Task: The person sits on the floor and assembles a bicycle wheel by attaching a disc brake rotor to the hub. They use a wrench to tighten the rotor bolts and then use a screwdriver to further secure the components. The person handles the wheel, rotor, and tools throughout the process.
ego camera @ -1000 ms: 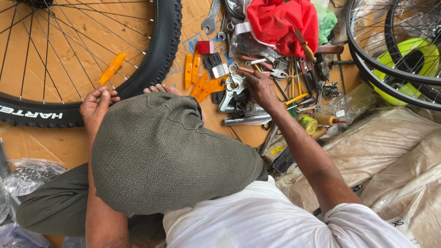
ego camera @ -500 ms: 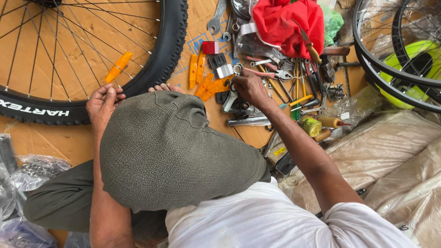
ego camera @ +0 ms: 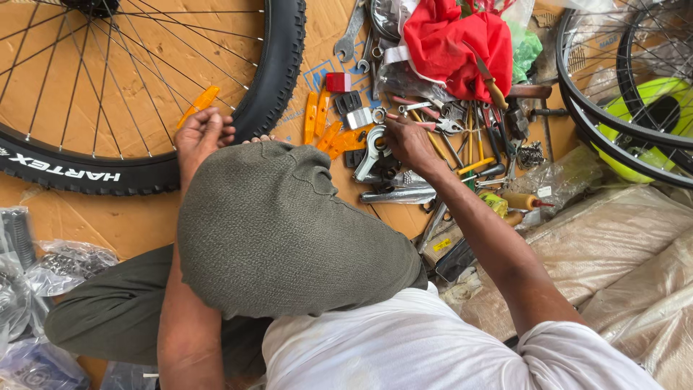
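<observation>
- Far left, clear plastic bags (ego camera: pixel 68 263) of small parts lie on the cardboard floor (ego camera: pixel 137 217), out of your working reach.
- The big wheel (ego camera: pixel 144 87) lies flat, its knobby black tyre (ego camera: pixel 281 65) curving just past your knee — close enough that you can work the rim without shifting.
- Your left hand (ego camera: pixel 202 137) rests at the tyre's inner edge, fingers curled and pinched together by an orange lever (ego camera: pixel 198 105) lying among the spokes; I cannot tell whether they actually hold it.
- Your raised knee (ego camera: pixel 281 224), in grey-green cloth, sits between both hands and hides part of the floor.
- More orange levers (ego camera: pixel 321 119) lie side by side just right of the tyre.
- Your right hand (ego camera: pixel 408 141) reaches into the tool pile (ego camera: pixel 462 144), fingers bent down and touching a curved silver metal part (ego camera: pixel 374 148); a firm grip is not visible.
- A red cloth (ego camera: pixel 451 43) sits heaped behind the tools.
- Far right, more wheels (ego camera: pixel 621 94) overlap — one rim is bright green.
</observation>
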